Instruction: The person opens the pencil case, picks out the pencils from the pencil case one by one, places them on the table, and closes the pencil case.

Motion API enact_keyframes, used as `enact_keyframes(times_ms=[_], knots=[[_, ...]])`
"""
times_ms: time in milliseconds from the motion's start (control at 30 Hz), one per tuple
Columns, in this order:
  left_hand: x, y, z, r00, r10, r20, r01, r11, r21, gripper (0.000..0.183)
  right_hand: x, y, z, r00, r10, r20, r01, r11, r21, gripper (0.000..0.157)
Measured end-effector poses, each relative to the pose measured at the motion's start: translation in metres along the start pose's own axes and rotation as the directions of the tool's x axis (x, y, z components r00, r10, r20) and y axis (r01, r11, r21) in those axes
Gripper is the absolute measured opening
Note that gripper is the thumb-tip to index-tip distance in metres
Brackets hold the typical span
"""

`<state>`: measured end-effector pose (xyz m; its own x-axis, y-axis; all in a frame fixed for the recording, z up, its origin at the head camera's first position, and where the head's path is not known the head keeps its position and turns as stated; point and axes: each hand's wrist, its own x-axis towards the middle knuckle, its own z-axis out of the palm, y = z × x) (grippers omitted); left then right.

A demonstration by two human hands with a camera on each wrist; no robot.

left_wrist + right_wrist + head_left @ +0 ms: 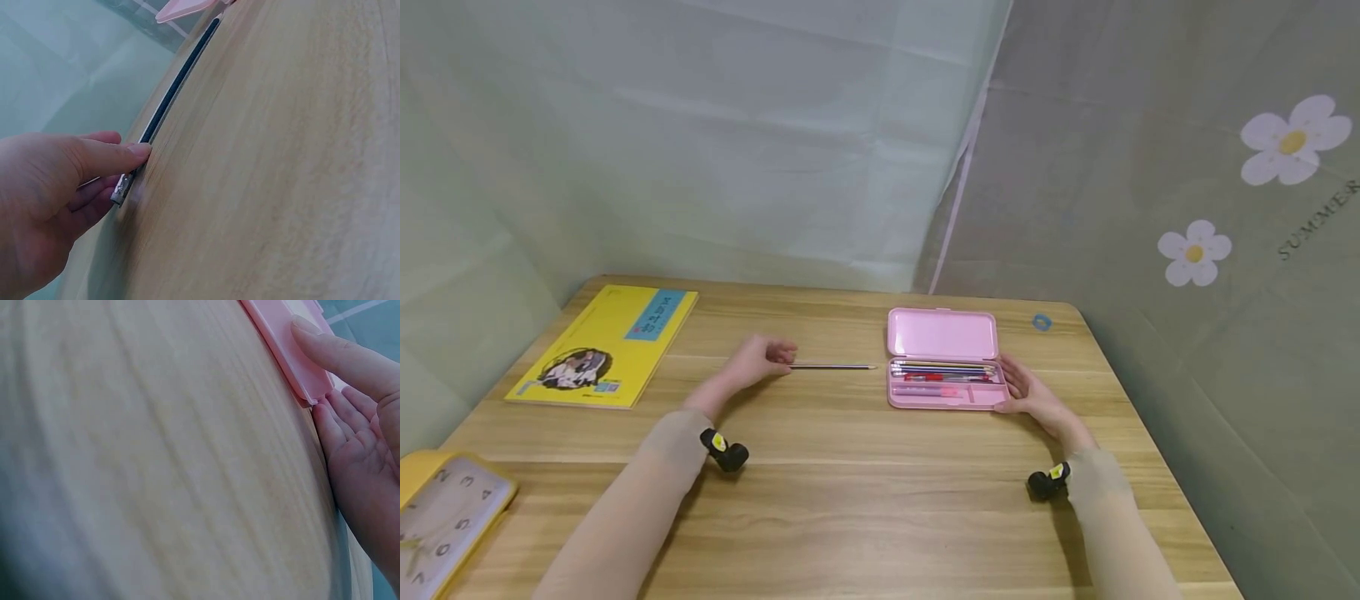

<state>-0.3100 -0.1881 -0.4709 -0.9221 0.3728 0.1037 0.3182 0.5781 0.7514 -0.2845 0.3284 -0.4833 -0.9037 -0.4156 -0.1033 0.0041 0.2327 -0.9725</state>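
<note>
My left hand (760, 360) pinches a dark striped pencil (833, 367) near its metal-capped end, thumb on one side. The pencil's sharpened tip points right, toward a pink pencil case (934, 406). In the left wrist view the pencil (181, 80) lies low along the tabletop. The case is open, its lid (942, 333) laid back on the far side. Several pencils, a red pen (925, 377) and a pink marker (928, 392) lie in its compartments. My right hand (1033, 397) holds the case's right end; in the right wrist view the thumb (337, 353) rests against its wall, fingers around the corner.
A yellow book (602, 342) lies at the back left of the wooden table (850, 517). A yellow-framed clock (452, 517) is at the near left. Behind the case, to the right, sits a small blue ring-shaped thing (1041, 322). Fabric curtains (760, 150) border the table.
</note>
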Motion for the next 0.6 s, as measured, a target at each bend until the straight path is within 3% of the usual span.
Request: enact_keyframes(times_ms=[267,600], knots=[[0.003,0.013,0.005,0.999,-0.033,-0.034,0.033,0.999,-0.009,0.045,0.001,0.002,0.0,1.0,-0.003,-0.002,0.003,1.0,0.01,0.101],[0.027,0.061,0.025,1.0,0.014,-0.017,-0.014,0.999,-0.03,0.041,0.001,0.0,0.0,1.0,-0.014,0.001,0.014,1.0,0.021,0.101]])
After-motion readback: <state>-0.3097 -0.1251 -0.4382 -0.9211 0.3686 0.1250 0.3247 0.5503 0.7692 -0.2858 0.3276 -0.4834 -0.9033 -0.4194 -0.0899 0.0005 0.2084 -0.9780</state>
